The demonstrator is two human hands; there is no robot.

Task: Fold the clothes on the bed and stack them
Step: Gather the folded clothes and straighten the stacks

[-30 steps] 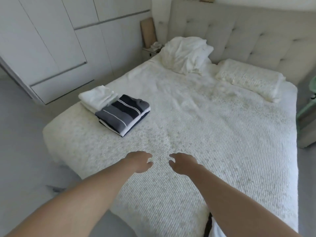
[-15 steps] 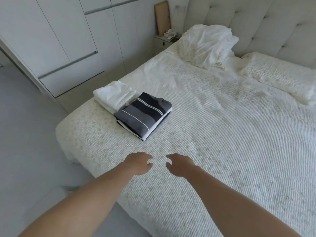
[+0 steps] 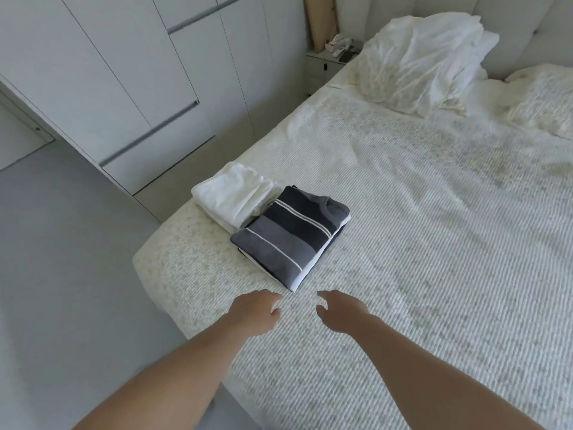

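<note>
A folded dark striped shirt [image 3: 291, 234] tops a small stack near the bed's left corner. Beside it on the far left lies a folded white garment [image 3: 232, 195], touching the stack. Both of my hands reach out over the white bedspread [image 3: 434, 243], just short of the stack. My left hand [image 3: 254, 310] hovers with loosely curled fingers and holds nothing. My right hand [image 3: 339, 311] is alongside it, fingers relaxed, also holding nothing.
A crumpled white pillow [image 3: 424, 60] and a textured pillow [image 3: 539, 100] lie at the head of the bed. White wardrobe doors [image 3: 124, 72] line the left wall. A small nightstand [image 3: 328, 60] with clutter stands beside the bed. Grey floor [image 3: 62, 274] is at left.
My view has swung left and closer to the folded clothes. Both hands have stretched forward toward the striped stack, still holding nothing.
</note>
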